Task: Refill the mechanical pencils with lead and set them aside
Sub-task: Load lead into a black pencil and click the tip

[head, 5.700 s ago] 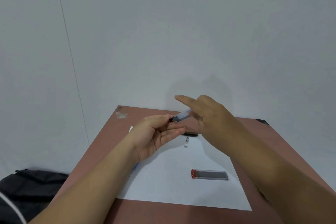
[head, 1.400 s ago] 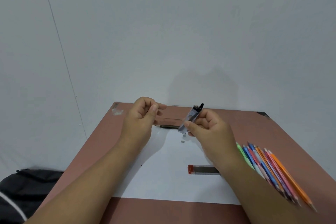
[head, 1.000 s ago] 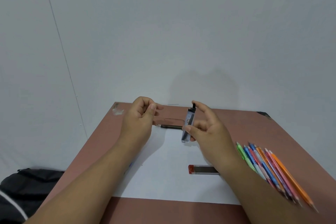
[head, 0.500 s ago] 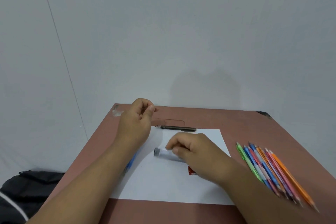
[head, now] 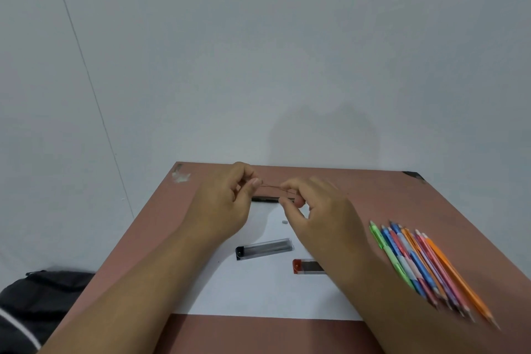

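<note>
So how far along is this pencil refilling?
A lead case with a black cap lies on the paper, set down moments ago. The left hand and right hand pinch a thin lead between them. A dark pencil waits behind; the coloured pencils lie at right, refilled or not I cannot tell.

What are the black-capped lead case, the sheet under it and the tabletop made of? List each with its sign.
Black-capped lead case: looks like clear hard plastic, glossy; dark leads show through the wall.
Sheet: most likely plain white paper, matte, thin, lying flat with sharp edges.
Tabletop: reddish-brown, smooth, dull; probably laminate or painted board, with a chipped far-left corner. Uncertain.
</note>
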`<state>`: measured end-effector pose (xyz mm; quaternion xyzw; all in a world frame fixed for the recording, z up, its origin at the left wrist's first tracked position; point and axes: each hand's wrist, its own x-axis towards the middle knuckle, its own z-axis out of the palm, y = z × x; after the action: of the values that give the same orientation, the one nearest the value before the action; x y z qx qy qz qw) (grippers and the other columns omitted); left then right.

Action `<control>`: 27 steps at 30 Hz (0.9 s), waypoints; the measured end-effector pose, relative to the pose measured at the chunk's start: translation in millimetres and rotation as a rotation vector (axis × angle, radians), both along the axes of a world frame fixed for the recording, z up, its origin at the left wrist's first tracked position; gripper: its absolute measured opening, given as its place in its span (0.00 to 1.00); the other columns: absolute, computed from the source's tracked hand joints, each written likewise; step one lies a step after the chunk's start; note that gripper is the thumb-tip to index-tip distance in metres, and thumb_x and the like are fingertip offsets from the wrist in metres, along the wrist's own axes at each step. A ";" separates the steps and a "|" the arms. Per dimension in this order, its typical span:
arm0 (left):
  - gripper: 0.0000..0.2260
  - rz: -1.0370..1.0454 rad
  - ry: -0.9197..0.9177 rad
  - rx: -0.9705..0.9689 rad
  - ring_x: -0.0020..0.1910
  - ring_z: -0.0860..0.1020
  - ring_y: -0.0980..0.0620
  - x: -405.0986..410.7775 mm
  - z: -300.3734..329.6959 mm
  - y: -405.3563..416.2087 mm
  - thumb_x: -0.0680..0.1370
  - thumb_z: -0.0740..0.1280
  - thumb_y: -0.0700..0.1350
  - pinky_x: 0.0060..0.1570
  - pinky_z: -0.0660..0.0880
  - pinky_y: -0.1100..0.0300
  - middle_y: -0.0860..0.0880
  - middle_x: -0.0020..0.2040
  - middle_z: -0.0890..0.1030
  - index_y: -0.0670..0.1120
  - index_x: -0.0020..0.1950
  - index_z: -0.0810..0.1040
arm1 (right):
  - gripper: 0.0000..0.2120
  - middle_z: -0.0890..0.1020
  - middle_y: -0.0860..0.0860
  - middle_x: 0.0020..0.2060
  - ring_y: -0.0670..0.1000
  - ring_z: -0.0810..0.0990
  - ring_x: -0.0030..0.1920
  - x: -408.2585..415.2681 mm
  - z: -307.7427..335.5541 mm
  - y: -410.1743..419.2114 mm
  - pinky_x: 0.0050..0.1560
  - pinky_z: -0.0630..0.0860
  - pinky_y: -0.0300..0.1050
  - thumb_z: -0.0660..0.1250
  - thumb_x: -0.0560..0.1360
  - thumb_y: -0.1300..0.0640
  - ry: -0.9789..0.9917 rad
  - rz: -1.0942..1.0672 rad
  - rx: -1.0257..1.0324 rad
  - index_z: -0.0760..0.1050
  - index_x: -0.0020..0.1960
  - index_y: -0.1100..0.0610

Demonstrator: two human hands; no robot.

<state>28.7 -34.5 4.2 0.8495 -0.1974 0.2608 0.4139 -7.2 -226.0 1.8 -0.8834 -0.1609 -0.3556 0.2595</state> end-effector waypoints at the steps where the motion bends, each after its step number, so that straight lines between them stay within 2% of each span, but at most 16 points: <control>1: 0.08 -0.003 -0.012 0.010 0.42 0.79 0.51 0.7 -0.5 0.1 0.79 0.62 0.53 0.42 0.76 0.48 0.56 0.41 0.81 0.52 0.47 0.78 | 0.07 0.71 0.37 0.37 0.44 0.73 0.42 1.0 -1.0 0.7 0.42 0.65 0.28 0.74 0.76 0.55 -0.012 -0.001 0.002 0.82 0.53 0.48; 5: 0.09 -0.012 -0.075 0.063 0.40 0.77 0.52 0.6 -2.2 -0.5 0.80 0.63 0.52 0.40 0.75 0.53 0.57 0.39 0.79 0.50 0.47 0.79 | 0.05 0.73 0.38 0.37 0.45 0.74 0.41 4.9 -4.5 0.1 0.43 0.68 0.33 0.74 0.76 0.55 -0.064 -0.007 -0.009 0.83 0.51 0.48; 8: 0.07 -0.007 -0.140 0.112 0.40 0.75 0.54 -3.2 -1.6 -5.3 0.80 0.65 0.49 0.39 0.73 0.59 0.56 0.40 0.79 0.48 0.47 0.80 | 0.02 0.79 0.42 0.38 0.48 0.76 0.40 7.7 -7.2 -2.2 0.43 0.73 0.37 0.73 0.77 0.55 -0.104 0.002 -0.035 0.83 0.49 0.50; 11: 0.07 -0.013 -0.157 0.127 0.41 0.76 0.55 -6.6 -1.2 -8.6 0.80 0.65 0.49 0.40 0.74 0.59 0.57 0.41 0.79 0.48 0.48 0.80 | 0.02 0.81 0.45 0.40 0.48 0.77 0.40 9.1 -10.0 -4.1 0.42 0.76 0.40 0.73 0.76 0.56 -0.105 -0.005 -0.040 0.84 0.48 0.50; 13: 0.08 -0.040 -0.124 0.085 0.44 0.77 0.55 -8.5 -0.8 -8.5 0.81 0.63 0.50 0.44 0.75 0.58 0.58 0.43 0.80 0.50 0.50 0.80 | 0.03 0.81 0.44 0.41 0.48 0.77 0.41 10.1 -11.2 -5.0 0.42 0.77 0.42 0.73 0.77 0.56 -0.065 -0.020 -0.005 0.84 0.49 0.49; 16: 0.06 -0.047 -0.071 -0.044 0.47 0.79 0.53 -15.1 5.3 -9.6 0.83 0.64 0.47 0.46 0.75 0.62 0.59 0.47 0.82 0.52 0.54 0.80 | 0.03 0.81 0.42 0.42 0.47 0.77 0.42 12.4 -11.8 -9.3 0.42 0.78 0.44 0.71 0.78 0.55 -0.006 -0.038 0.055 0.83 0.49 0.48; 19: 0.05 -0.001 -0.044 -0.156 0.46 0.80 0.54 -24.2 23.8 -14.7 0.82 0.67 0.44 0.44 0.75 0.67 0.60 0.47 0.83 0.54 0.53 0.80 | 0.04 0.81 0.40 0.43 0.44 0.78 0.43 13.0 -11.5 -16.1 0.43 0.79 0.43 0.69 0.79 0.54 0.029 -0.069 0.123 0.83 0.51 0.47; 21: 0.05 0.028 0.091 -0.212 0.45 0.79 0.57 -24.1 40.9 -17.0 0.81 0.67 0.46 0.40 0.72 0.73 0.58 0.46 0.83 0.56 0.50 0.80 | 0.05 0.81 0.40 0.41 0.44 0.79 0.42 12.9 -10.4 -19.2 0.41 0.80 0.43 0.68 0.79 0.52 0.037 -0.089 0.174 0.82 0.50 0.46; 22: 0.04 0.043 0.182 -0.179 0.44 0.78 0.59 -21.4 49.2 -17.2 0.81 0.67 0.47 0.38 0.70 0.75 0.58 0.46 0.83 0.56 0.49 0.80 | 0.05 0.81 0.39 0.40 0.44 0.79 0.41 13.3 -10.1 -20.4 0.40 0.80 0.44 0.68 0.79 0.52 0.040 -0.096 0.200 0.82 0.50 0.46; 24: 0.03 0.077 0.334 0.041 0.44 0.77 0.63 -12.9 61.8 -17.6 0.81 0.67 0.51 0.35 0.69 0.74 0.59 0.47 0.81 0.56 0.50 0.80 | 0.04 0.80 0.40 0.38 0.44 0.79 0.40 14.1 -9.6 -22.2 0.38 0.80 0.45 0.68 0.79 0.52 0.034 -0.110 0.238 0.82 0.49 0.46; 26: 0.04 0.119 0.383 0.311 0.45 0.77 0.63 -1.3 64.0 -19.1 0.81 0.66 0.53 0.35 0.65 0.70 0.60 0.49 0.80 0.56 0.51 0.80 | 0.04 0.81 0.41 0.38 0.44 0.80 0.39 14.5 -10.1 -23.1 0.37 0.81 0.47 0.69 0.79 0.53 0.020 -0.114 0.260 0.82 0.49 0.47; 27: 0.04 0.128 0.384 0.416 0.47 0.77 0.61 5.5 62.0 -21.9 0.81 0.66 0.53 0.37 0.66 0.68 0.60 0.51 0.80 0.56 0.53 0.80 | 0.04 0.81 0.41 0.38 0.44 0.80 0.39 14.4 -10.5 -23.4 0.37 0.82 0.47 0.69 0.79 0.53 0.015 -0.113 0.271 0.82 0.49 0.47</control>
<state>34.2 -56.3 66.2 0.9606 -0.1109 0.0749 0.2435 7.2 -249.4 -8.8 -0.8506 -0.0596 -0.3813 0.3571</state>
